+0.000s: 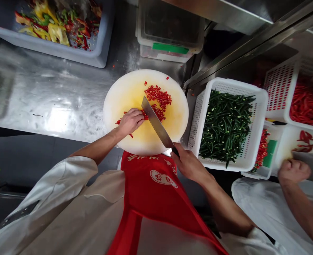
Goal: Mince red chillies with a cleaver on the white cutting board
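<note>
The fingers of my left hand [131, 123] are bent over the long red chillies [131, 136], holding them down, with some tips poking out to the left and towards me. My right hand [186, 161] is wrapped round the handle of the knife [158, 125], whose blade runs away from me, just right of my left fingertips. Beyond those fingertips and to their right lie the chopped pieces [158, 96], so I judge the step in hand to be slicing, partway through the bunch. As I see it, another cut calls for knuckles leading, tips tucked back, and a small shift of grip along the chillies; the blade is close enough to nick a finger. All this sits on the round white board [176, 127], on the metal counter [87, 88]. Farther out, past my fingers to the left, is a grey bin [100, 53] with cut peppers [58, 33]; straight beyond the board is a lidded tub [172, 32]. Right of both hands stands a white basket [264, 106] of green chillies [225, 124], and past it a co-worker's fist [294, 171] rests by another blade.
</note>
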`<state>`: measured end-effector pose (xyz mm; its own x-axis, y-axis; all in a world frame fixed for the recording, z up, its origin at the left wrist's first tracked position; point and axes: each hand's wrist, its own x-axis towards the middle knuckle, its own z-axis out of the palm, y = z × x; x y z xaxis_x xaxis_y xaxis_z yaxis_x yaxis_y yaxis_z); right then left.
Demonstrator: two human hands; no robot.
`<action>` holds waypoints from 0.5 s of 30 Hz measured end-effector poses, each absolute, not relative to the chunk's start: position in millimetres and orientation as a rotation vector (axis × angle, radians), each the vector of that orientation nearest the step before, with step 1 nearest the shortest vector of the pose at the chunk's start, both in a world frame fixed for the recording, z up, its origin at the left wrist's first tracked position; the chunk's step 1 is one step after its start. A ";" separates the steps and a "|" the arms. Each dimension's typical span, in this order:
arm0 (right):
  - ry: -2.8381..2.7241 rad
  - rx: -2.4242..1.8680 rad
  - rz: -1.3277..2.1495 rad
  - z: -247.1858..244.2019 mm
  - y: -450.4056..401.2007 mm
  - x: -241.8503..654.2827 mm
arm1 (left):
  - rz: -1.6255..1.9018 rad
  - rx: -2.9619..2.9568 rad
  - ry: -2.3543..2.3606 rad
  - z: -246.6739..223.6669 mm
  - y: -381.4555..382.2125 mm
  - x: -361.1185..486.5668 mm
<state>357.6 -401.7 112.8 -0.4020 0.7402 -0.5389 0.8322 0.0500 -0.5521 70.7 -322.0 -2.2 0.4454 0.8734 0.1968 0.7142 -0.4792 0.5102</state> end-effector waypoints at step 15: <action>2.353 1.654 -1.214 110.6 -376.8 330.6 | 0.533 2.408 1.453 2.0 -329.3 69.6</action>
